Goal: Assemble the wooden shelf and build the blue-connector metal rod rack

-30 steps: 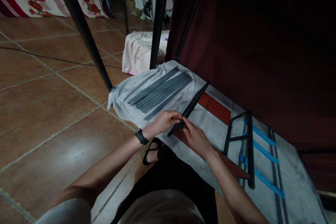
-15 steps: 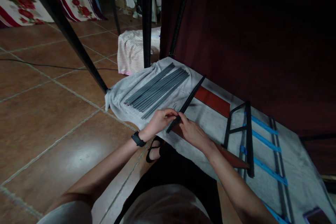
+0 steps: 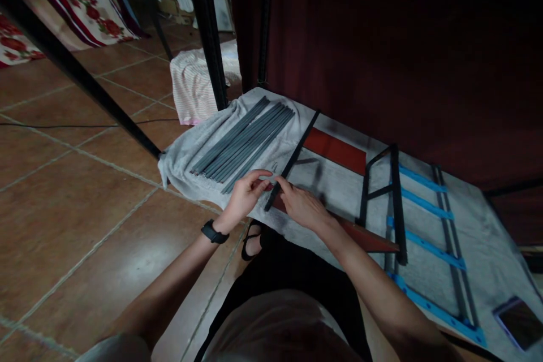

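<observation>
Both hands meet over the near part of a thin black bar (image 3: 292, 158), which slants across the grey cloth. My left hand (image 3: 246, 195), a dark watch on its wrist, is just left of the bar, thumb and forefinger curled towards each other. My right hand (image 3: 303, 206) bends its fingers over the bar, its fingertips almost meeting the left ones. Anything pinched between them is too small to make out. A few tiny silver pieces (image 3: 274, 167) lie just beyond the fingertips. Grey rods (image 3: 246, 138) lie side by side beyond my left hand.
A red-brown panel (image 3: 335, 150) lies beyond the bar. Right of it stands a black frame (image 3: 399, 203), with blue strips (image 3: 432, 249) on dark rails farther right. A phone (image 3: 520, 322) rests at the right edge. Black posts (image 3: 207, 34) rise at the left.
My view has shifted, so the table appears a little lower left. The fingertips have drawn slightly apart, and the bar looks narrower, as if turned or laid flatter.
</observation>
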`<action>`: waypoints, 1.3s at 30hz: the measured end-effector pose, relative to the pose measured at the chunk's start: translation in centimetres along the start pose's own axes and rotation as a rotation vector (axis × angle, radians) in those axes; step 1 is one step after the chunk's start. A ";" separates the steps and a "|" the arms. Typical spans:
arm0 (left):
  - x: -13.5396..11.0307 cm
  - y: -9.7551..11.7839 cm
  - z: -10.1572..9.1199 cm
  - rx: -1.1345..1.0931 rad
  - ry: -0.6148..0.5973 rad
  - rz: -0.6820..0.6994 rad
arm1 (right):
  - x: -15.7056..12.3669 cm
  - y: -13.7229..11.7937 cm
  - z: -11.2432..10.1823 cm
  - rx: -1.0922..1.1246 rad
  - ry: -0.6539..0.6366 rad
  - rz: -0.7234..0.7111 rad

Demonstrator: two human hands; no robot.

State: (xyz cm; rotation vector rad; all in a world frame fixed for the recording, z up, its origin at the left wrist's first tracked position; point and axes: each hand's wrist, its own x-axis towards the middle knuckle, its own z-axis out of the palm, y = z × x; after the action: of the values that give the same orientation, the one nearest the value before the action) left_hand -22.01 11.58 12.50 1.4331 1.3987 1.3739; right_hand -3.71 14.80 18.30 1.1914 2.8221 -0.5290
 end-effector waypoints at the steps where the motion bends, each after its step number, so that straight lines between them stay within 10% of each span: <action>1: 0.0 -0.1 0.0 -0.017 0.002 -0.031 | 0.0 0.0 0.0 0.000 0.004 -0.001; 39: 0.5 0.5 0.1 -0.368 -0.018 -0.377 | -0.4 -0.1 -0.5 0.022 -0.018 0.031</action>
State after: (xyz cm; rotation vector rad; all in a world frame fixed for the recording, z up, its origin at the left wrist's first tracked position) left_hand -21.89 12.03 13.09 0.8902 1.2466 1.2837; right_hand -3.45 14.65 18.87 1.2257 2.7852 -0.5682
